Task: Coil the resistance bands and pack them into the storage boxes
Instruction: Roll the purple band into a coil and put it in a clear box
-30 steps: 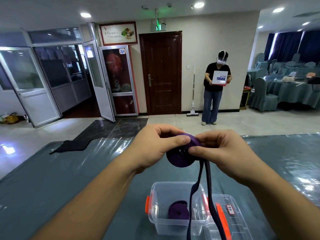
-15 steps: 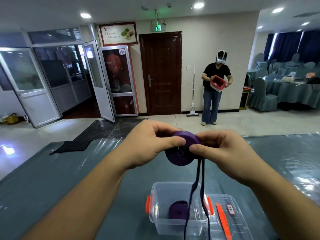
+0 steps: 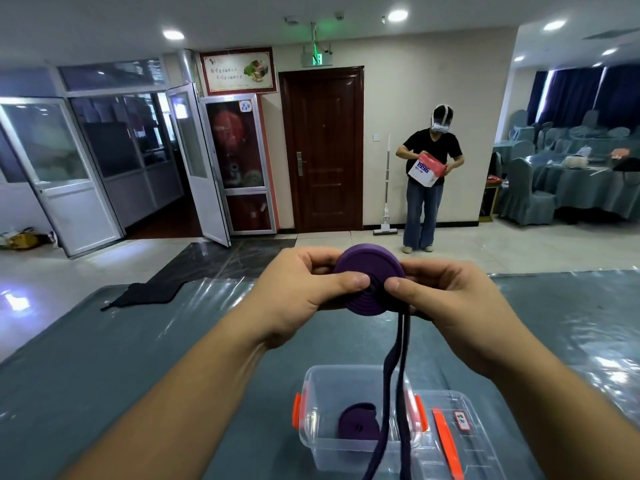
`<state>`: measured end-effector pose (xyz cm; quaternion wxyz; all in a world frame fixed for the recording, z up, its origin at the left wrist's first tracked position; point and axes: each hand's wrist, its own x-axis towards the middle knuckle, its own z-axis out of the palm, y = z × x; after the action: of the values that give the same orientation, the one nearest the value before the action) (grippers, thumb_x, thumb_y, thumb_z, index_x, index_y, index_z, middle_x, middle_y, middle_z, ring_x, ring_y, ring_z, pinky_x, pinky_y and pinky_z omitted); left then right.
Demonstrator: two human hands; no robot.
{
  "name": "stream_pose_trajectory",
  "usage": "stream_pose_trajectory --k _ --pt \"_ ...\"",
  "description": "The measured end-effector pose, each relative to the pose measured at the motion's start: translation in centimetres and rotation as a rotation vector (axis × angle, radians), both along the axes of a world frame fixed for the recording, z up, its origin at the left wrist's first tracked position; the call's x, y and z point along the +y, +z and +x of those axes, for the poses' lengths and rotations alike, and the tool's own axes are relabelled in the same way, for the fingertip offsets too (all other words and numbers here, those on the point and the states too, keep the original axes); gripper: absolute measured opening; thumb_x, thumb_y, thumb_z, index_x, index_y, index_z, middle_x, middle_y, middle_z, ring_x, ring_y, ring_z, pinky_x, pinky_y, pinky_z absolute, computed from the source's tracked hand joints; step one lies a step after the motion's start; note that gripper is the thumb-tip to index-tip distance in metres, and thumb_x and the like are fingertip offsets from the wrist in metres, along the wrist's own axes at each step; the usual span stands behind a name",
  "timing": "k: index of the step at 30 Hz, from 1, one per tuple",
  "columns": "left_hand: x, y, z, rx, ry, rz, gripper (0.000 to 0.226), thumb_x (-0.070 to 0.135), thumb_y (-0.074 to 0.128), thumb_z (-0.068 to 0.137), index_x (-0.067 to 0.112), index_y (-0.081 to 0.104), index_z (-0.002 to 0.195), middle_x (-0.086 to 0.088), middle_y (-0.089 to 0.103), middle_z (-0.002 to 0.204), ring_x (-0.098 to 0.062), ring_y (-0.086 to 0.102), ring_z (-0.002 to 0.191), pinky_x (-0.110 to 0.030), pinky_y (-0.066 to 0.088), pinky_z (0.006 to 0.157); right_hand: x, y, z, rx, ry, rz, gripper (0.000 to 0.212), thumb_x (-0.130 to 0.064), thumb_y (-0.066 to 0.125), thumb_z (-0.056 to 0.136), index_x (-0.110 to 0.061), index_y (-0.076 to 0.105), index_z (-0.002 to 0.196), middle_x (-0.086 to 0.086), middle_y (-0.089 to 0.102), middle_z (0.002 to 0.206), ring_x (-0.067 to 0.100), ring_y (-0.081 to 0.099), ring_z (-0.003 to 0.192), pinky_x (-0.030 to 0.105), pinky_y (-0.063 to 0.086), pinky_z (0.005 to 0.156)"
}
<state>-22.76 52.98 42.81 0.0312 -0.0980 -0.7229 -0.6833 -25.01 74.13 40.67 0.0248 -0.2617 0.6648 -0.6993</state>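
Above the blue-clothed bench (image 3: 104, 358), winding a purple band.
Your left hand (image 3: 304, 289) and right hand (image 3: 446, 299) both pinch the coil (image 3: 367, 282); keep the tail (image 3: 398, 358) taut.

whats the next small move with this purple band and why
Probably another turn of the coil, winding in more of the loose tail. Both hands, left and right, pinch the coil, but two strands hang from it past the open clear box, so it isn't ready to join the coiled band already inside.
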Motion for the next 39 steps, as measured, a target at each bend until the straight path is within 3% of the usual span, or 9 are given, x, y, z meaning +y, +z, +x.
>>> stream_pose_trajectory --k 4,9,13,18,21,23,28,34,39 --pt "0.4 -1.3 0.0 -0.053 0.010 0.124 0.036 0.019 0.081 0.069 0.009 0.077 0.103 -0.015 0.079 0.100 -0.022 0.075 0.088 -0.036 0.063 0.084 -0.2 -0.4 0.3 -0.021 0.003 -0.006 0.036 -0.017 0.071 0.078 -0.011 0.075 0.113 0.009 0.081 0.101 0.023 0.077 0.094 0.023 0.059 0.076" --pt "-0.7 -0.4 0.3 -0.153 -0.104 -0.026 0.023 0.006 0.075 0.083 0.010 0.078 0.106 -0.014 0.079 0.104 -0.022 0.075 0.093 -0.031 0.063 0.082 0.6 0.0 0.1 -0.063 0.031 0.027 0.032 -0.014 0.071 0.080 -0.008 0.076 0.111 0.013 0.080 0.102 0.030 0.076 0.098 0.031 0.063 0.083" --pt "-0.6 -0.7 0.3 -0.136 -0.076 -0.017 0.021 0.005 0.073 0.087 0.011 0.078 0.107 -0.012 0.079 0.105 -0.021 0.075 0.093 -0.031 0.063 0.082 0.7 -0.2 0.0 -0.095 0.036 -0.011 0.034 -0.014 0.072 0.079 -0.005 0.075 0.112 0.017 0.079 0.103 0.031 0.076 0.097 0.031 0.062 0.080" --pt "-0.3 -1.1 0.4 -0.126 -0.109 -0.109 0.025 0.005 0.075 0.088 0.010 0.075 0.113 -0.013 0.079 0.107 -0.028 0.076 0.102 -0.038 0.061 0.092 1.4 0.5 0.1 -0.028 0.067 0.237 0.025 -0.007 0.072 0.088 -0.014 0.077 0.111 0.007 0.081 0.100 0.024 0.078 0.097 0.029 0.062 0.086" --pt "-0.1 -0.6 0.2 -0.104 -0.072 -0.141 0.020 0.009 0.077 0.087 0.007 0.078 0.107 -0.016 0.079 0.099 -0.025 0.076 0.090 -0.035 0.063 0.084 1.5 1.0 -0.1 0.003 0.092 0.335 0.025 -0.009 0.074 0.088 -0.015 0.077 0.111 0.005 0.081 0.100 0.021 0.078 0.096 0.028 0.061 0.087" --pt "0.0 -0.5 0.1 -0.088 -0.041 -0.096 0.021 0.015 0.078 0.083 0.009 0.079 0.103 -0.014 0.080 0.097 -0.022 0.076 0.086 -0.033 0.063 0.080 1.2 0.9 -0.1 -0.021 0.070 0.254 0.026 -0.011 0.076 0.083 -0.013 0.078 0.110 0.008 0.081 0.099 0.024 0.078 0.096 0.029 0.061 0.087" --pt "0.3 -1.6 -0.3 -0.115 -0.003 0.122 0.029 0.028 0.077 0.072 0.014 0.081 0.097 -0.012 0.080 0.101 -0.020 0.075 0.090 -0.036 0.061 0.087 0.9 -0.4 0.0 -0.064 0.019 0.065 0.030 -0.016 0.073 0.080 -0.012 0.078 0.109 0.011 0.080 0.101 0.025 0.077 0.096 0.026 0.061 0.082" --pt "0.1 -0.8 -0.3 -0.095 -0.120 -0.106 0.022 0.012 0.073 0.089 0.013 0.077 0.110 -0.012 0.080 0.103 -0.022 0.076 0.093 -0.027 0.061 0.081 1.8 1.0 -0.3 0.039 0.098 0.366 0.025 -0.009 0.071 0.091 -0.017 0.077 0.114 0.002 0.081 0.102 0.019 0.077 0.098 0.029 0.060 0.091" --pt "0.4 -1.1 -0.7 -0.069 -0.040 0.007 0.029 0.023 0.073 0.084 0.009 0.078 0.109 -0.012 0.080 0.099 -0.018 0.075 0.086 -0.024 0.058 0.073 1.1 0.5 -0.5 -0.015 0.051 0.197 0.032 -0.018 0.074 0.080 -0.013 0.076 0.112 0.007 0.080 0.102 0.024 0.077 0.100 0.032 0.061 0.092"
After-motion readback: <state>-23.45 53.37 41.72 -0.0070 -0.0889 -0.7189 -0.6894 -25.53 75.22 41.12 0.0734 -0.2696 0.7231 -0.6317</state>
